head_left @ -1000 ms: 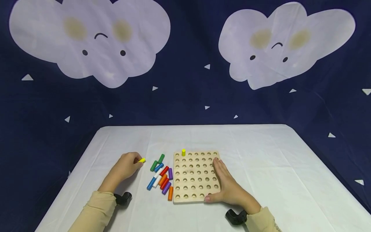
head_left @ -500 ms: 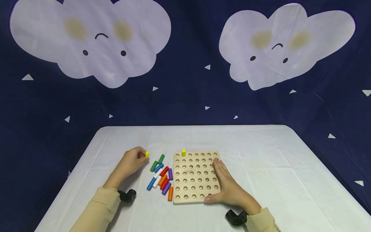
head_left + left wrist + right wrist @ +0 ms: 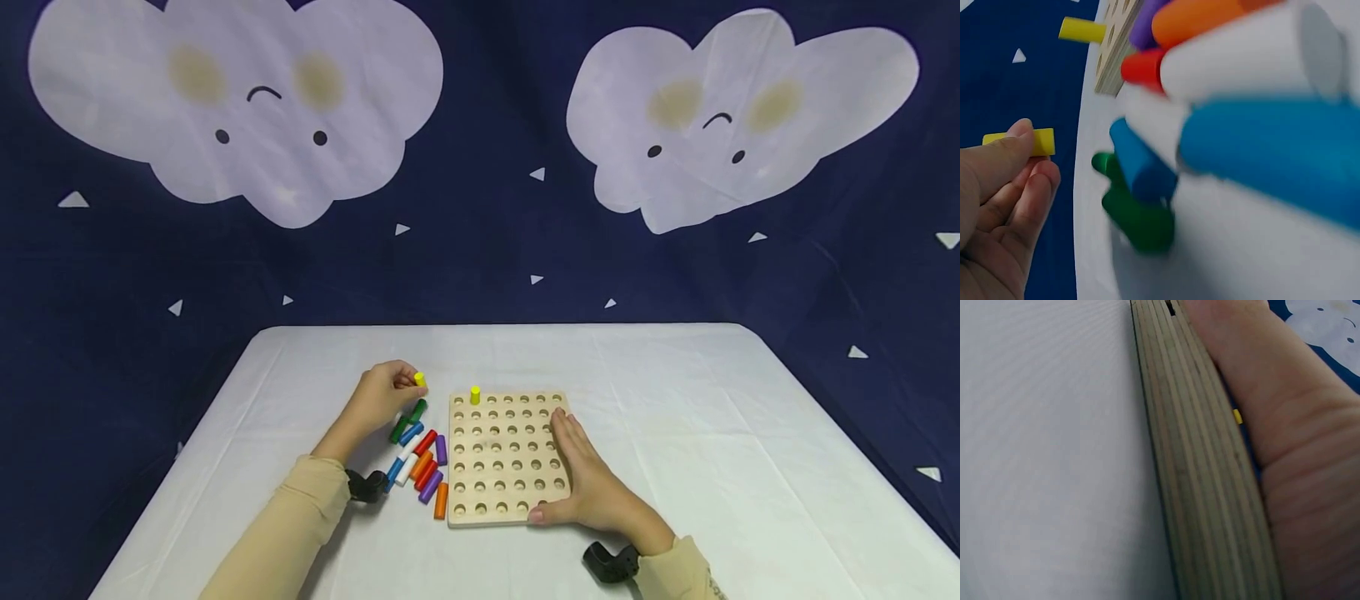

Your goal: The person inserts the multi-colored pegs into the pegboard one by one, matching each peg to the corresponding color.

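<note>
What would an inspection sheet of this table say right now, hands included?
Surface: table under a white cloth, lightly creased.
Job's things: wooden pegboard with one yellow peg standing in its far row; second yellow peg in the left hand.
Clutter: pile of coloured pegs lying left of the board.
Hands: left hand pinches the second yellow peg above the cloth; right hand rests flat on the board's right edge.
Cables: nothing seen.
Surroundings: dark blue backdrop with cloud faces.
</note>
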{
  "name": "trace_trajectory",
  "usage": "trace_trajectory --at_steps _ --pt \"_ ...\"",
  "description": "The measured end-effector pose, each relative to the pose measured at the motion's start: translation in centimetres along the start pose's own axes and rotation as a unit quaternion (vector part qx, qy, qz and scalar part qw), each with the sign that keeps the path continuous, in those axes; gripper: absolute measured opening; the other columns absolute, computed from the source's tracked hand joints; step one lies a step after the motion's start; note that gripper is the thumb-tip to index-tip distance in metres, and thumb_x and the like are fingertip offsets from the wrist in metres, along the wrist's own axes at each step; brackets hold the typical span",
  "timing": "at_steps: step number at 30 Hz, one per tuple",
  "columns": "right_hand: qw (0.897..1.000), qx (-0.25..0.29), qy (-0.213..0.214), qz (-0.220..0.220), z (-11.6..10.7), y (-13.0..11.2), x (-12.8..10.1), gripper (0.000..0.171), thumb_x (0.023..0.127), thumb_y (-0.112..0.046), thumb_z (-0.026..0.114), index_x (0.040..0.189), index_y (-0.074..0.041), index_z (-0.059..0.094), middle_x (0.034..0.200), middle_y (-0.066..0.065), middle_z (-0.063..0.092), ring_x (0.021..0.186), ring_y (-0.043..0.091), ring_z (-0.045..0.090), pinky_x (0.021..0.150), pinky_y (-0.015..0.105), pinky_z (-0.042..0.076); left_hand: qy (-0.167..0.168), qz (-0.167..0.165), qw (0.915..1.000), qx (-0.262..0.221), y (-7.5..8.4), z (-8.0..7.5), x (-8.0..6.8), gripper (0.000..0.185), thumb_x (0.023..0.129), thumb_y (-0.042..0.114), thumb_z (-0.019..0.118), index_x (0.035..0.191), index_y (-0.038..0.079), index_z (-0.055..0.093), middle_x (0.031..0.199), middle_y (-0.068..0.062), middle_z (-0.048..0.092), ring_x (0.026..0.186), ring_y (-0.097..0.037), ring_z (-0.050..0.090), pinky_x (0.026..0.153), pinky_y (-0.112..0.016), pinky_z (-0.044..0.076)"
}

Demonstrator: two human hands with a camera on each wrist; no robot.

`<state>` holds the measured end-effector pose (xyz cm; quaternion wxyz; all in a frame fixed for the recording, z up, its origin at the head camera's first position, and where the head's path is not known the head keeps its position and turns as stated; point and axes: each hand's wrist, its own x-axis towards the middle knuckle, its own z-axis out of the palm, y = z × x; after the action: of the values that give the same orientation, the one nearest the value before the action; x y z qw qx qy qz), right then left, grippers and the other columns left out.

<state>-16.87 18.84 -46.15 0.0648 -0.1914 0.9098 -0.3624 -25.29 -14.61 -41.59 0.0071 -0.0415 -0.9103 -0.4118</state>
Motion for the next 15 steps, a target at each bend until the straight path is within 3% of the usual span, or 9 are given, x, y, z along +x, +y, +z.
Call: trace_trajectory --at_steps 7,15 --pt "1.000 -0.003 0.000 0.000 0.1 0.2 0.0 0.150 0.052 -0.065 0.087 0.158 -0.004 0.001 0.167 0.013 -0.003 0.154 0.037 -0.003 0.121 0.059 0.008 -0.001 0.033 0.9994 -0.006 1.7 2.0 0.9 0.016 0.087 0.017 0.077 0.095 0.007 0.067 0.087 -0.004 0.068 0.076 -0.014 0.060 0.067 -0.027 0.051" --pt "1.000 -0.001 0.001 -0.003 0.1 0.4 0.0 0.150 0.052 -0.066 0.087 0.159 -0.005 0.001 0.167 0.013 -0.003 0.154 0.037 -0.003 0.121 0.059 0.008 -0.007 0.059 0.9982 0.013 2.5 3.6 1.2 0.017 0.083 0.015 0.081 0.090 0.009 0.067 0.079 -0.001 0.066 0.067 -0.012 0.056 0.062 -0.026 0.046"
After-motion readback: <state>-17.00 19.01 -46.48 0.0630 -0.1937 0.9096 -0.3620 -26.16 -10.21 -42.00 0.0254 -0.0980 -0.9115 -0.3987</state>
